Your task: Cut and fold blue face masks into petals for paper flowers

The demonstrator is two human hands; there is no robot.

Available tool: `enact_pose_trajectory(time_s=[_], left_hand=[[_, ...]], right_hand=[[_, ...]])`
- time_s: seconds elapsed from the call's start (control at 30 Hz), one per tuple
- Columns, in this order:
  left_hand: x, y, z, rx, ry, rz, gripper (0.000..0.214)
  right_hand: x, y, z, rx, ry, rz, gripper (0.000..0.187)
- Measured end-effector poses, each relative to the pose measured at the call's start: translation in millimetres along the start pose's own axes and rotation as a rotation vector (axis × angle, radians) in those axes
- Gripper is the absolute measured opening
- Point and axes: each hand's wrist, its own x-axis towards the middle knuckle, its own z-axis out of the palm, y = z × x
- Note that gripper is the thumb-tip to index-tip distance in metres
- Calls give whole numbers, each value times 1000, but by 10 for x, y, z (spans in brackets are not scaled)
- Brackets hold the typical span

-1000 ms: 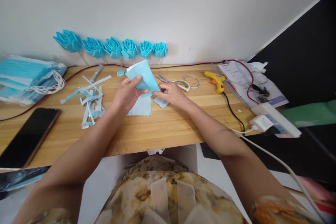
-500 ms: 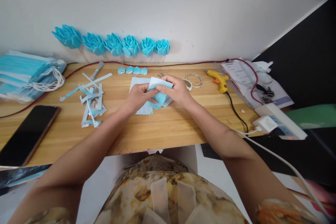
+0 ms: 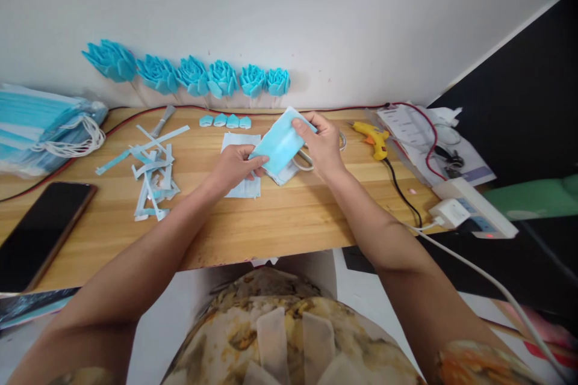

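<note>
A flat, light blue piece of mask fabric (image 3: 280,143) is stretched at a tilt between my two hands, above the table. My left hand (image 3: 235,167) pinches its lower left corner between thumb and fingers. At its upper right end, my right hand (image 3: 321,139) grips it with the thumb on the front face. Beneath lie a pale fabric sheet (image 3: 241,191) and a small stack (image 3: 286,175), both partly covered by the held piece and my hands. A ring-shaped roll (image 3: 303,162) shows partly beside my right hand.
Blue fabric flowers (image 3: 193,75) on stems lean along the wall, with several small folded petals (image 3: 232,121) before them. Cut strips (image 3: 158,174), a phone (image 3: 45,234) and bagged masks (image 3: 40,126) are left. A yellow glue gun (image 3: 374,138) and power strip (image 3: 481,207) are right.
The fabric piece, folded over between my hands before, is now opened out flat. My right hand has moved up and right with its end; my left hand has shifted slightly left.
</note>
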Motion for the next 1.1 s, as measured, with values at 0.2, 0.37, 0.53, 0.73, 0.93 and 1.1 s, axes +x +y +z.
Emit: enact_pose_trajectory(time_s=[0.2,0.37,0.53,0.73,0.93,1.1], left_hand=[[-1,14,1,-21,100,41,15],[18,-8,0,-27,127,56,15],[34,-27,-2,-28,120,60,14],[58,-77,-1,-37,110,79,15],[39,-39,3,-12,109,75,18],[26,-12,5,-6,108,57,16]], right_hand=[[30,70,8,84,43,26,35],[30,97,21,98,44,51,33],[30,114,23,103,60,54,29],[26,92,25,103,58,50,28],[21,82,30,107,72,41,26],[21,65,36,122,86,33,24]])
